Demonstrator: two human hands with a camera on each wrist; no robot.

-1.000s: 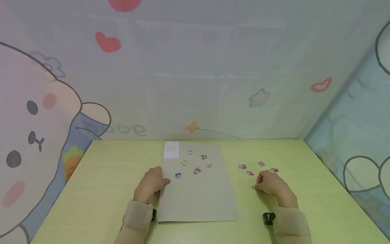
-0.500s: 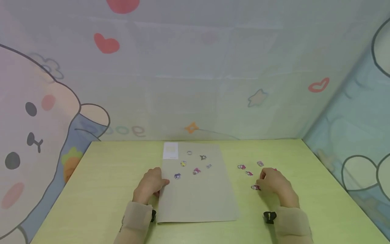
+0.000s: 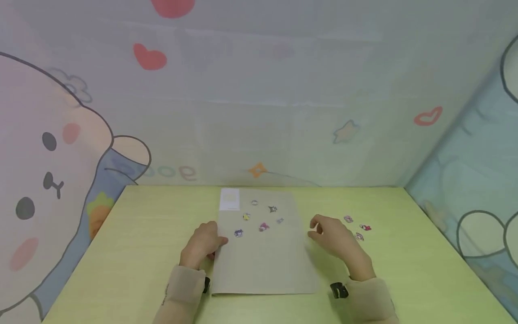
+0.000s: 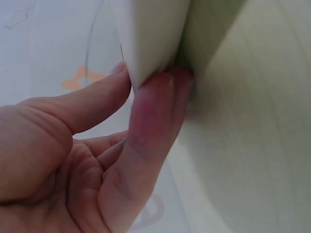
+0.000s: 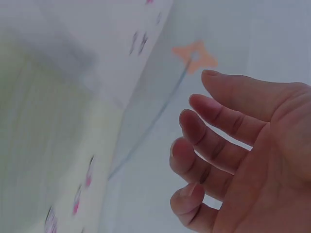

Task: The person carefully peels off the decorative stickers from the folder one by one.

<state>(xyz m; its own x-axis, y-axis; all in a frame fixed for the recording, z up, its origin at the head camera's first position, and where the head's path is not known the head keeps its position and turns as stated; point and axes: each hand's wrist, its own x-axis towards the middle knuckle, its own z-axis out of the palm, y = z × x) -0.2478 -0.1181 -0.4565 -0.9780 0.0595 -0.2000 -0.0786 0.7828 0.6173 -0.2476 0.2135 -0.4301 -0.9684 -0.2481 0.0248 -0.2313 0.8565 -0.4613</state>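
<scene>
A large flat beige paper folder (image 3: 265, 265) lies on the table, with several small cartoon stickers (image 3: 263, 227) scattered over its upper half. My left hand (image 3: 202, 245) pinches the folder's left edge, thumb on top and fingers underneath; the left wrist view shows the edge between thumb (image 4: 104, 97) and fingertips. Just past the folder's right edge hovers my right hand (image 3: 337, 238), its fingers loosely curved. In the right wrist view a gap separates its thumb (image 5: 243, 92) from the fingers, and nothing is held. Beyond this hand lie loose stickers (image 3: 359, 236) on the table; the hand hides others.
A white label (image 3: 229, 199) fills the folder's top left corner. The light yellow-green table (image 3: 141, 252) reaches back to a cloth backdrop (image 3: 259, 90) with printed hearts and a cartoon animal. Dark wrist straps (image 3: 339, 290) show at both cuffs.
My right hand has left the sticker at its fingertips and moved left, toward the folder's right edge. A sticker on the right has come into view behind it. My left hand keeps its grip.
</scene>
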